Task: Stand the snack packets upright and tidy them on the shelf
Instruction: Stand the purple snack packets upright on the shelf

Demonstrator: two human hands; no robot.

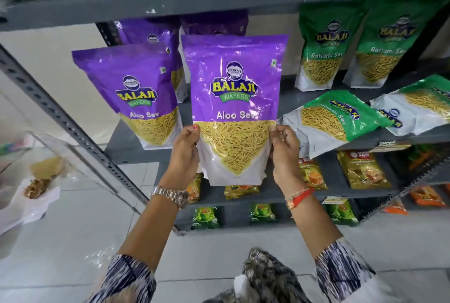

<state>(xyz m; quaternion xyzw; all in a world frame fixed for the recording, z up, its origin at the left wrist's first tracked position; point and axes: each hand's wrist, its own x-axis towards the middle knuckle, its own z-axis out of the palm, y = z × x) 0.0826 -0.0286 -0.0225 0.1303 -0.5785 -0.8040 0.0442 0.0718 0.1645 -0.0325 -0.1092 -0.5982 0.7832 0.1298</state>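
While I watch from the head camera, my left hand [185, 149] and right hand [285, 154] each clasp a lower side edge of one purple Aloo Sev packet [235, 108], held upright in front of the shelf [146, 149]. Left of the grip stands one more purple packet [132, 93], with two behind. Right of it I count two green Ratlami Sev packets lying flat [336, 117] and, farther back, two standing [323, 47].
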